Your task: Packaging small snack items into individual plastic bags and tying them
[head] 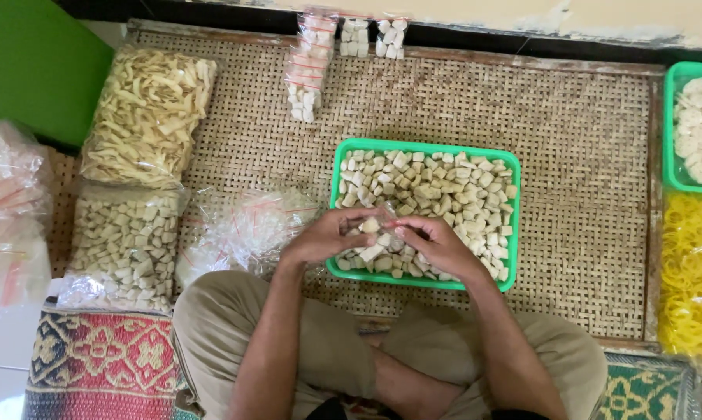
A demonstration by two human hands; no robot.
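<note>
Both hands meet over the near edge of the green tray (pixel 337 167): I see my left hand (pixel 328 237) and right hand (pixel 436 243) pinching a small clear bag (pixel 370 225) with pale cubes inside, fingertips pressed together around it. Tray under and beyond the hands is full of the same cubes (pixel 444 190). Left of the left hand: heap of empty clear bags (pixel 246 229), then a big bag of cubes (pixel 125 241). Farther out, filled small packs (pixel 308 66) by the mat's far edge.
</note>
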